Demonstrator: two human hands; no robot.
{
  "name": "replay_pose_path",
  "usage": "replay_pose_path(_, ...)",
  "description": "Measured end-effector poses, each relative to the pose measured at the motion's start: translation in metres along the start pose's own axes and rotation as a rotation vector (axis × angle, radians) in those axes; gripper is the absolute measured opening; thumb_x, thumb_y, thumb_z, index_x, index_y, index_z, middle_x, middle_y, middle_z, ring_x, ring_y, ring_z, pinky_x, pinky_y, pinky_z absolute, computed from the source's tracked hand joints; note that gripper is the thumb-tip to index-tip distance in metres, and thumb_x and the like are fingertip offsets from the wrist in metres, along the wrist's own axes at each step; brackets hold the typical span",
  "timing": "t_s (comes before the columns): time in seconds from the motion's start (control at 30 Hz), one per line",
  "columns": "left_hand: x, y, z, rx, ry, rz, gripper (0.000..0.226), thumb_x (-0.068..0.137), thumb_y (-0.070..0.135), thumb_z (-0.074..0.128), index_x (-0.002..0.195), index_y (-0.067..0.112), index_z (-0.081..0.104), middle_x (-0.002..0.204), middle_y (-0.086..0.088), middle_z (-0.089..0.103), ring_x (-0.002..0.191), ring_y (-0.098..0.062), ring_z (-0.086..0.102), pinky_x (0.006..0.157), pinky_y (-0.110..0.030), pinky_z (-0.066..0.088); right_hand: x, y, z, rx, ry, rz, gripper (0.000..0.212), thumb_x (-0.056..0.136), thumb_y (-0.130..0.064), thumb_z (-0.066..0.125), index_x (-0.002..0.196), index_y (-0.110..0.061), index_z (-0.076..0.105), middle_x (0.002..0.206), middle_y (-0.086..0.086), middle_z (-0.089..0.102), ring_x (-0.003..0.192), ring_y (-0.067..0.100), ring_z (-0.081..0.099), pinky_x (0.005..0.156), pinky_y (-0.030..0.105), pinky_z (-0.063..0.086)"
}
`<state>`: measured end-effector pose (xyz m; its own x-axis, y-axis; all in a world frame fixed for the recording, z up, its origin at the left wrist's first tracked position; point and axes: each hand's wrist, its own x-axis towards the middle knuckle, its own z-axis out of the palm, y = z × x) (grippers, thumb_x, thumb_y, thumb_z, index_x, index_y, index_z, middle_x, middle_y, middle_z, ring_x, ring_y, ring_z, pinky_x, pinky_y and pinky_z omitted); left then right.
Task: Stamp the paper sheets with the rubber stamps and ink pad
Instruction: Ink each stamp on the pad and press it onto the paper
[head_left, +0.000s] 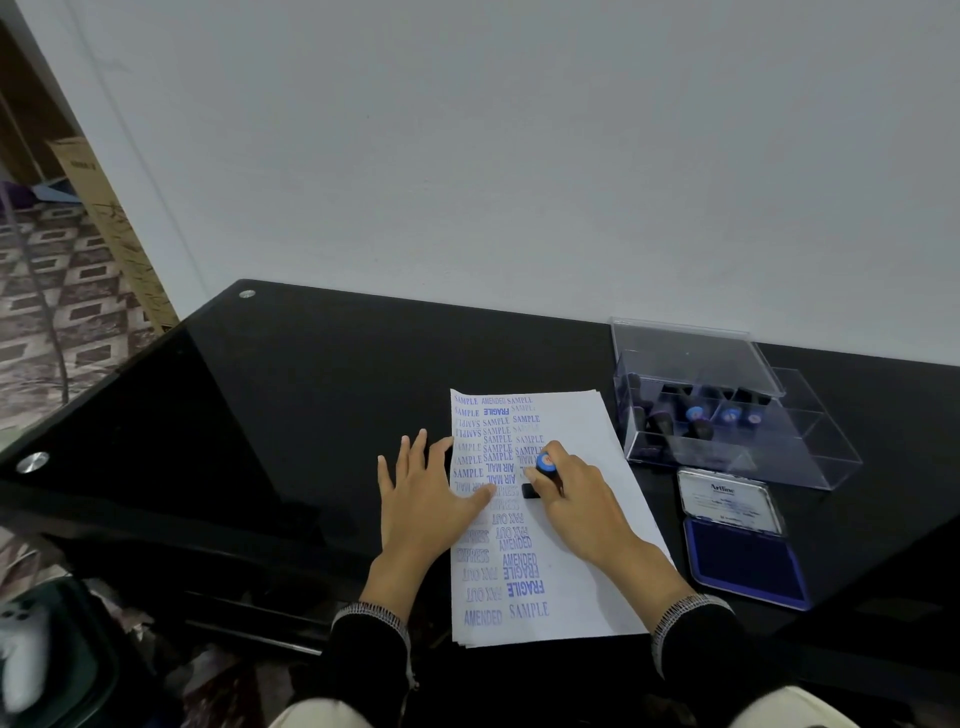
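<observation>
A stack of white paper sheets (587, 566) lies on the black glass table, its left half covered in blue stamped words. My right hand (576, 499) grips a rubber stamp (545, 465) with a blue top and presses its black base onto the middle of the sheet. Flat on the paper's left edge rests my left hand (426, 493), fingers spread, holding nothing. The open ink pad (743, 564), blue with its lid tipped back, sits to the right of the paper.
A clear plastic box (810, 457) with its lid up holds several more stamps (696, 415) at the back right. The black table (260, 415) meets a white wall behind. Patterned floor and a cardboard box show at the far left.
</observation>
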<state>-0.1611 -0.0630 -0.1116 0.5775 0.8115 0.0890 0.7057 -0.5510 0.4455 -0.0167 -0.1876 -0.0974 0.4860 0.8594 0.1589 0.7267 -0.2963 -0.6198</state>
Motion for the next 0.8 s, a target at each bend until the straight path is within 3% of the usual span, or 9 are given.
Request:
replay_pose_path(0.27, 0.001, 0.002, -0.001, 0.028, 0.009, -0.007, 0.080, 0.080, 0.071, 0.051, 0.146, 0.033, 0.024, 0.160, -0.001, 0.011, 0.149, -0.021, 0.000, 0.117, -0.049, -0.005, 0.002, -0.002, -0.006, 0.042, -0.025, -0.007, 0.016, 0.097, -0.037, 0.045, 0.090, -0.025, 0.038, 0.083, 0.000, 0.059, 0.070, 0.016, 0.054, 0.062, 0.032, 0.046)
replay_pose_path(0.4, 0.001, 0.002, -0.001, 0.031, 0.015, -0.005, 0.079, 0.080, 0.071, 0.050, 0.145, 0.034, 0.025, 0.160, -0.001, 0.013, 0.148, -0.021, 0.001, 0.118, -0.050, -0.003, 0.002, -0.005, -0.011, 0.195, -0.030, 0.038, 0.018, 0.098, -0.028, 0.048, 0.082, -0.023, 0.040, 0.072, -0.008, 0.054, 0.060, 0.006, 0.049, 0.058, 0.019, 0.040)
replay_pose_path(0.53, 0.001, 0.003, -0.002, 0.018, 0.019, 0.009, 0.077, 0.081, 0.069, 0.050, 0.145, 0.034, 0.026, 0.159, 0.000, 0.015, 0.148, -0.021, 0.002, 0.117, -0.049, -0.003, -0.001, 0.005, -0.015, 0.504, 0.194, 0.151, 0.022, 0.097, -0.017, 0.049, 0.080, -0.004, 0.045, 0.062, 0.006, 0.050, 0.055, 0.007, 0.044, 0.060, 0.020, 0.037)
replay_pose_path(0.8, 0.001, 0.003, -0.002, 0.014, 0.035, 0.025, 0.077, 0.081, 0.068, 0.051, 0.145, 0.031, 0.028, 0.157, 0.006, 0.020, 0.148, -0.021, 0.004, 0.118, -0.051, -0.002, 0.001, 0.018, -0.016, 0.786, 0.414, 0.280, 0.021, 0.098, -0.011, 0.046, 0.079, -0.008, 0.053, 0.060, 0.008, 0.053, 0.050, 0.002, 0.048, 0.054, 0.014, 0.038)
